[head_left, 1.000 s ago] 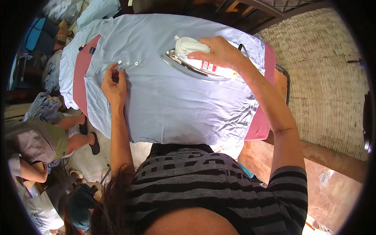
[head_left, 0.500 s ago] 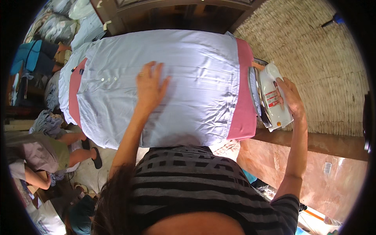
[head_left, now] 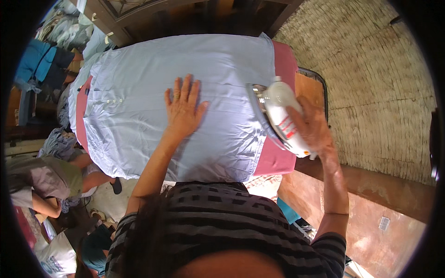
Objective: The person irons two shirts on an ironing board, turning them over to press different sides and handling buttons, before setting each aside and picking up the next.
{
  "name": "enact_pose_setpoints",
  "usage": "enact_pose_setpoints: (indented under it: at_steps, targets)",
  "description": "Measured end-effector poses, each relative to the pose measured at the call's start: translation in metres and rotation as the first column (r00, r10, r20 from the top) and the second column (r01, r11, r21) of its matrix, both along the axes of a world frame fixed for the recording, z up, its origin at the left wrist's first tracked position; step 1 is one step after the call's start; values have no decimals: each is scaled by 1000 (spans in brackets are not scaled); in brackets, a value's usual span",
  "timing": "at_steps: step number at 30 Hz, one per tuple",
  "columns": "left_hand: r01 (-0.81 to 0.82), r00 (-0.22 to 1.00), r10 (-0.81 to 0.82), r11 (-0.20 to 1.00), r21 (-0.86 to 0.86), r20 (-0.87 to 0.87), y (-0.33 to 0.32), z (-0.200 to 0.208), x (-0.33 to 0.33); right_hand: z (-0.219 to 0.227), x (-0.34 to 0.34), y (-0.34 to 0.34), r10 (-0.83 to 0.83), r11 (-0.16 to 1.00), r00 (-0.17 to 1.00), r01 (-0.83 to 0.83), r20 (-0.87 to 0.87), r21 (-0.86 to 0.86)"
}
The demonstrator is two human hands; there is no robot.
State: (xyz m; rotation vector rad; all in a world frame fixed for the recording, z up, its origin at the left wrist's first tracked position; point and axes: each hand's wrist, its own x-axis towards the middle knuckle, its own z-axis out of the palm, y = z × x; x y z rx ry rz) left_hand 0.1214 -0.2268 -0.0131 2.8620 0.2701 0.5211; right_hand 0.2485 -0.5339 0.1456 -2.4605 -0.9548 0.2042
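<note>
A light blue shirt (head_left: pixel 139 76) with a short row of small buttons is spread over a red-covered ironing board (head_left: pixel 284 60). My left hand (head_left: pixel 183 106) lies flat on the middle of the shirt, fingers spread, a ring on one of them. At the right end of the board my right hand (head_left: pixel 311 123) grips a white clothes iron (head_left: pixel 282 104) by its handle. The iron is tilted, its metal plate facing left toward the shirt's hem; whether it touches the cloth I cannot tell. Creases show in the cloth just left of it.
A wooden panel with a metal frame (head_left: pixel 320 88) juts out at the board's right end. Beyond stands a rough woven-looking surface (head_left: pixel 371 92), and a brown wooden cabinet (head_left: pixel 185 21) at the far side. People (head_left: pixel 51 180) sit at the left among heaped clothes (head_left: pixel 69 32).
The iron has moved left, off the board's right end to over the shirt's hem, in my right hand. My left hand has settled flat on the shirt.
</note>
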Motion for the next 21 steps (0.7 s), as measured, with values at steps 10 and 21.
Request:
enact_pose_setpoints:
  at_steps: [10,21]
  targets:
    - [-200,978,202,979,40,-50,40,-7,-13,-35,-21,110,130,991,988,-128,-82,30]
    - [394,917,-386,915,-88,99,-31,7,40,-3,45,-68,-465,885,880,462,-97,-52]
